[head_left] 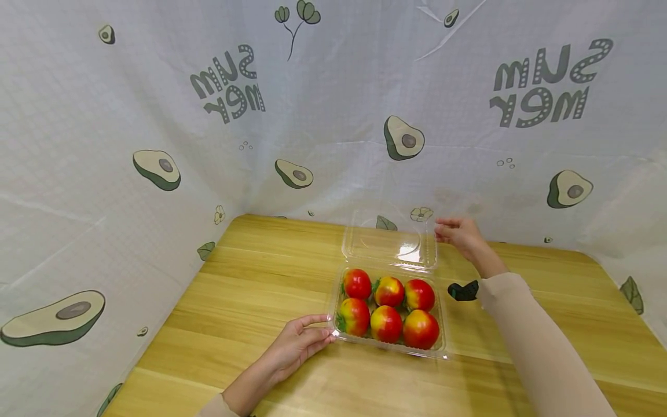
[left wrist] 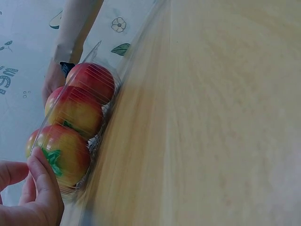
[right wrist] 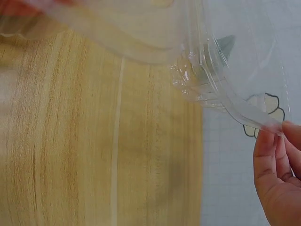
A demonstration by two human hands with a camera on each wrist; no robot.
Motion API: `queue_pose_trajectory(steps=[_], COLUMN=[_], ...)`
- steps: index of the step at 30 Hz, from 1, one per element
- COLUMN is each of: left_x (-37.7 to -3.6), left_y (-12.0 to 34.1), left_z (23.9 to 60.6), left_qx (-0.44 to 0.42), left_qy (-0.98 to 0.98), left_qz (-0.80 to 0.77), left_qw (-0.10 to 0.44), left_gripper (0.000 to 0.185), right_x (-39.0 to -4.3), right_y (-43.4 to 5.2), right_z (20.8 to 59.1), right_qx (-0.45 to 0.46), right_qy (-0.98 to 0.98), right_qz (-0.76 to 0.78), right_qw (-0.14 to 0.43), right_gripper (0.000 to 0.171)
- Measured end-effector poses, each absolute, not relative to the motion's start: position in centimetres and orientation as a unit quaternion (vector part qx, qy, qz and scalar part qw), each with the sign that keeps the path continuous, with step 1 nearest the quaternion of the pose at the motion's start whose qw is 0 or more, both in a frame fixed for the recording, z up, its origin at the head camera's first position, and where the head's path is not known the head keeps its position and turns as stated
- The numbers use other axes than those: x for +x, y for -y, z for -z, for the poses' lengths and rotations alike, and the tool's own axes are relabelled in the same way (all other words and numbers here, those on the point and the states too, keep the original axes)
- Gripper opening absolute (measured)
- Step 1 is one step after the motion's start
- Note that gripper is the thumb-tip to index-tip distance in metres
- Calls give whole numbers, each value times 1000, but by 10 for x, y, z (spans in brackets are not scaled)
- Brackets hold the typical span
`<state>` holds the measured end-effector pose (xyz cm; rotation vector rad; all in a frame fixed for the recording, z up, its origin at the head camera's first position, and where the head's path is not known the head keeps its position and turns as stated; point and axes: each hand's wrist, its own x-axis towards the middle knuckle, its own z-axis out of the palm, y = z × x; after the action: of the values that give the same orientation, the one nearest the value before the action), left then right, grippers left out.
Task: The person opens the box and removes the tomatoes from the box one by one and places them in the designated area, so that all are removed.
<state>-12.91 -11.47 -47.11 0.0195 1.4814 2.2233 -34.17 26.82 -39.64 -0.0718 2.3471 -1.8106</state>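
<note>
a person sits at a light wooden table (head_left: 260, 289) with a clear plastic clamshell box (head_left: 388, 341) set a little right of the middle. the box is open, and its hinged lid (head_left: 391, 246) stands up and leans back toward the far wall. inside the tray lie six red and yellow toy fruits (head_left: 387, 323) with green leaf tops, in two rows of three, packed touching one another.

the left hand (head_left: 297, 344) rests on the table at the near left corner of the tray, fingers gently curved, fingertips touching the plastic wall. in the left wrist view, the thumb and fingers (left wrist: 40, 176) press against the clear wall just beside the nearest fruit, steadying the box more than wrapping round it.

the right hand (head_left: 461, 231) reaches to the far right corner of the raised lid. in the right wrist view, the fingertips (right wrist: 268, 146) meet the lid's thin rim (right wrist: 249, 115); it looks like a light pinch on the edge, though the thumb is hidden. both arms wear beige sleeves (head_left: 537, 347).

a small black object (head_left: 462, 291) lies on the table just right of the box. a white cloth (head_left: 78, 174) printed with avocados and the word summer hangs behind and to the sides of the table.
</note>
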Motion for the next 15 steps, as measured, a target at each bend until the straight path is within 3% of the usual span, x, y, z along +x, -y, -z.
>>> queue_pose_trajectory(steps=[15], left_x=[-129], left_y=[114], left_z=[470], left_qx=[7], left_qy=[-542], left_qz=[-808], left_qw=[232], left_gripper=[49], right_x=[-340], right_y=[-273], right_z=[405], right_qx=[-33], right_qy=[-784], right_qz=[610], right_qw=[113], right_gripper=[46])
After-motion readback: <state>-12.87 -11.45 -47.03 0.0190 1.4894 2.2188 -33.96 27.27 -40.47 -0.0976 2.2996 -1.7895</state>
